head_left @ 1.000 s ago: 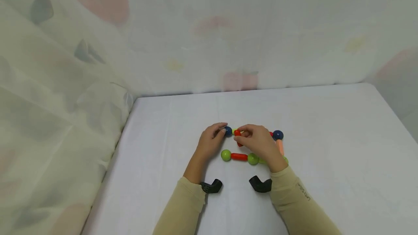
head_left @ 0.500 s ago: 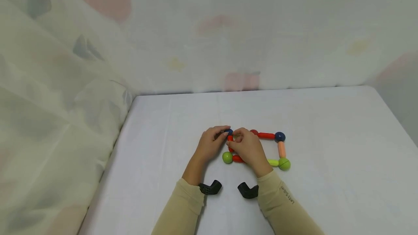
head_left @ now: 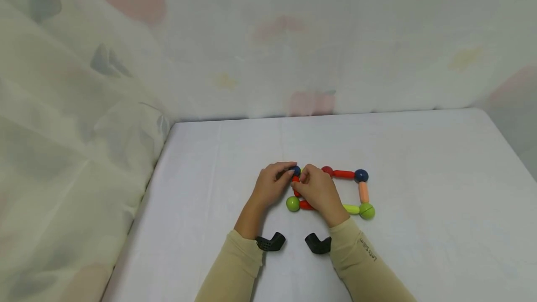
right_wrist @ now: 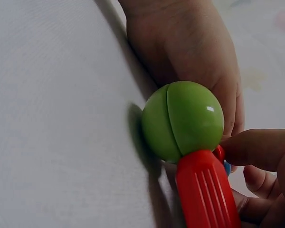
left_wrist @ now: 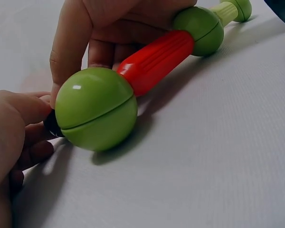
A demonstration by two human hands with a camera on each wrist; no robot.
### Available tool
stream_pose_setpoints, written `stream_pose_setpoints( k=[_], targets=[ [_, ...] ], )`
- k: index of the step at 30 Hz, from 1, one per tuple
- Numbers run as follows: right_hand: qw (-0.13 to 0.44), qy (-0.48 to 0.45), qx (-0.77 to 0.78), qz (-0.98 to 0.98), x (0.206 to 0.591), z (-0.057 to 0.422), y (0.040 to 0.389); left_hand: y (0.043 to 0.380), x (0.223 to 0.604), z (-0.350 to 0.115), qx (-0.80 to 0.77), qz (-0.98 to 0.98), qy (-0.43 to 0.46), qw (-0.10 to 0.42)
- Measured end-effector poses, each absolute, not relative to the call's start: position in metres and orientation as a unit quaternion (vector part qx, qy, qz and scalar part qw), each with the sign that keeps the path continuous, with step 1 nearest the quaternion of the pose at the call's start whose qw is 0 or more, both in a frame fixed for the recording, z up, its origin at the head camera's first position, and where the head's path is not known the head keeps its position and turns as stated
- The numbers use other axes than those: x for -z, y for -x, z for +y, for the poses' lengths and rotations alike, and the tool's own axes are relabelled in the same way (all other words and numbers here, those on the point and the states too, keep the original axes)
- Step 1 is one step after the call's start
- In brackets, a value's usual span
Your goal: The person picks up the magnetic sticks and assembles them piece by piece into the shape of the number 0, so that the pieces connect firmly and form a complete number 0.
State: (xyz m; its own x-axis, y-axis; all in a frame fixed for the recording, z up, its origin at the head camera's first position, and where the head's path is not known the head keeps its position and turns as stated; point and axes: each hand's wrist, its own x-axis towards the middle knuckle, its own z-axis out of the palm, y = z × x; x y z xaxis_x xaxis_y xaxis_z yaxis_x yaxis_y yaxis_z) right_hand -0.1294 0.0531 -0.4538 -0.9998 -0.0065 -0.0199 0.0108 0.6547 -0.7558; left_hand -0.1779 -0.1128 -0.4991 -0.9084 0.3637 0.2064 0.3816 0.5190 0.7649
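Note:
My left hand [head_left: 270, 184] pinches a dark blue ball [head_left: 297, 170] at the far left corner of a toy frame of balls and rods. With thumb and fingertips my right hand [head_left: 320, 192] holds a red rod [head_left: 296, 187] that runs from this ball toward the near left green ball [head_left: 292, 203]. Whether the rod's near end touches the green ball I cannot tell. Another red rod [left_wrist: 156, 61] joins that green ball to a second green ball [left_wrist: 199, 31], which my right hand hides in the head view. Both hands rest low, close to the white tabletop.
The frame's right side has a red ball [head_left: 327, 170], a red rod [head_left: 344, 174], a dark blue ball [head_left: 361, 175], a peach rod [head_left: 363, 192], a green ball [head_left: 367, 211] and a yellow-green rod [head_left: 351, 209]. Patterned cloth [head_left: 310, 59] hangs behind the table.
My right hand has carried the red rod leftward to the blue ball, mostly by half a second ago. The left hand stays on that ball, which has shifted slightly right.

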Motion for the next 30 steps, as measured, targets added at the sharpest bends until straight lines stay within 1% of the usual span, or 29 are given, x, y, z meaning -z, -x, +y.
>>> stream_pose_setpoints(
  k=[9,22,25,30],
  targets=[
    [0.035,-0.007,0.447,0.894,0.455,0.052,0.128,0.173,0.498,-0.112,0.434,-0.875,0.213,0.007],
    [0.018,0.031,0.407,0.913,0.457,0.048,0.128,0.172,0.498,-0.116,0.434,-0.878,0.204,-0.003],
    [0.028,0.037,0.408,0.912,0.457,0.049,0.128,0.172,0.499,-0.117,0.441,-0.874,0.203,-0.006],
    [0.062,0.045,0.397,0.915,0.454,0.061,0.127,0.171,0.501,-0.117,0.441,-0.874,0.204,-0.011]
  ],
)
